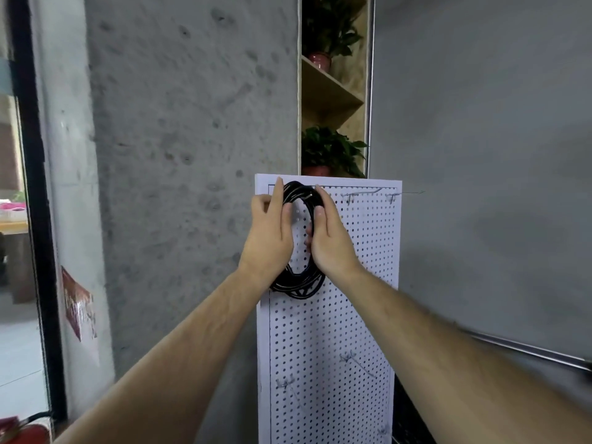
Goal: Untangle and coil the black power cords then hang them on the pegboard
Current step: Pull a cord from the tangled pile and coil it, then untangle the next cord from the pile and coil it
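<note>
A coil of black power cord (304, 200) is held upright against the top left of the white pegboard (362, 283). My left hand (272, 232) grips the coil's left side, fingers reaching up beside its top. My right hand (330, 238) grips the right side, thumb curled over the cord. The coil's bottom loops (299, 285) hang below both wrists. A thin metal hook shows at the coil's top; whether the cord rests on it I cannot tell.
Bare metal hooks (352, 197) (392, 197) stick out along the pegboard's top right, and more hooks (349, 358) sit lower down. A concrete wall (192, 155) is to the left. A wooden shelf with potted plants (330, 152) rises behind the board. A metal rail (528, 350) runs at right.
</note>
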Available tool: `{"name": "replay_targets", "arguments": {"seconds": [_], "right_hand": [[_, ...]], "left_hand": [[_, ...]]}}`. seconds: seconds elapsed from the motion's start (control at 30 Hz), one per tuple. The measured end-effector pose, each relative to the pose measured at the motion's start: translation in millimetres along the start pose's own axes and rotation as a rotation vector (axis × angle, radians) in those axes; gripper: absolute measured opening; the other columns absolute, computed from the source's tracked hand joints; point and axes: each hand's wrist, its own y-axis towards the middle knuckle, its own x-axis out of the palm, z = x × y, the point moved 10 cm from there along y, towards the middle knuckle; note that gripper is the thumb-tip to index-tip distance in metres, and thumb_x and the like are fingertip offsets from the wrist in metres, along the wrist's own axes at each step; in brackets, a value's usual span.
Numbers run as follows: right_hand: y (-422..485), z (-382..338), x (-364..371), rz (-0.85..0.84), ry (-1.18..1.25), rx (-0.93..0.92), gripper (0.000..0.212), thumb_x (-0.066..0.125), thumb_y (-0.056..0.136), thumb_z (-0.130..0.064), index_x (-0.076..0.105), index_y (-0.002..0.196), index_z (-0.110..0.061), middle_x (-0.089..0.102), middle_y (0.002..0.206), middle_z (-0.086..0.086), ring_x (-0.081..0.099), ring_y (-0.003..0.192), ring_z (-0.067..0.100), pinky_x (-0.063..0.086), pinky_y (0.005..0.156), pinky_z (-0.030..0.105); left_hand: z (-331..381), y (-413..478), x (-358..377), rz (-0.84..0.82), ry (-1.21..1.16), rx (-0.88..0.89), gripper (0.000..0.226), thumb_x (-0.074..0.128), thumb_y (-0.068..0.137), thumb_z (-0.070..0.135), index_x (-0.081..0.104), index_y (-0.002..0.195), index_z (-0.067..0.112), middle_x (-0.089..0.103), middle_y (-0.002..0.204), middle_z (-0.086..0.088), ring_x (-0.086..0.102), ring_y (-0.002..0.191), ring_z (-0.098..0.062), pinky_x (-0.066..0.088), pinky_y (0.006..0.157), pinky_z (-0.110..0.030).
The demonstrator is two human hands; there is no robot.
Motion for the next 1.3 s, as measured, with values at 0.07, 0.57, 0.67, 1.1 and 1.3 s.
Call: {"name": "replay_targets", "arguments": {"seconds": [0.07,0.57,0.67,1.1,1.3], "right_hand": [[-2,1,5,-0.012,-0.032,-0.023,0.045,0.027,0.111,-0.035,0.023,0.155,-0.042,0.058,0.14,-0.005,0.058,0.118,0.009,0.047,0.11,0.04],[-88,2,-28,-0.144,-0.711,0.039,0.069,0.025,0.108,-0.049,-0.004,0.162,-0.016,0.023,0.165,0.012,0.025,0.15,0.026,0.022,0.123,0.044],[-134,6,-47,-0.179,-0.772,0.061,0.063,0.024,0.108,-0.048,0.005,0.162,-0.021,0.021,0.166,0.013,0.023,0.151,0.029,0.022,0.123,0.048],[-428,148,-226,-0.34,-1.16,0.437,0.056,0.035,0.104,-0.036,0.031,0.157,-0.015,0.048,0.146,0.011,0.05,0.127,0.035,0.046,0.099,0.049],[-602,227,-293,-0.478,-1.087,0.949,0.065,0.038,0.105,-0.039,0.012,0.161,-0.018,0.029,0.159,0.012,0.033,0.143,0.035,0.032,0.113,0.047]], "left_hand": [[-2,-7,3,0.066,0.059,0.076,0.052,0.036,0.11,0.016,0.021,0.159,0.01,0.041,0.135,-0.019,0.046,0.091,-0.002,0.041,0.081,-0.018],[4,-103,17,0.069,0.627,0.122,0.062,0.036,0.107,0.021,0.011,0.159,-0.004,0.004,0.168,-0.022,0.002,0.157,-0.033,0.008,0.127,-0.049],[25,-143,28,-0.002,0.647,0.177,0.059,0.039,0.107,0.02,0.019,0.159,-0.001,0.011,0.168,-0.017,0.004,0.156,-0.029,-0.004,0.127,-0.042],[129,-400,259,-0.749,0.236,0.225,0.055,0.033,0.102,0.035,0.055,0.143,0.006,0.054,0.147,-0.015,0.052,0.134,-0.033,0.042,0.112,-0.049],[162,-589,361,-1.227,0.119,0.193,0.064,0.02,0.102,0.042,0.045,0.152,0.011,0.045,0.156,-0.009,0.045,0.14,-0.028,0.036,0.114,-0.042]]}}
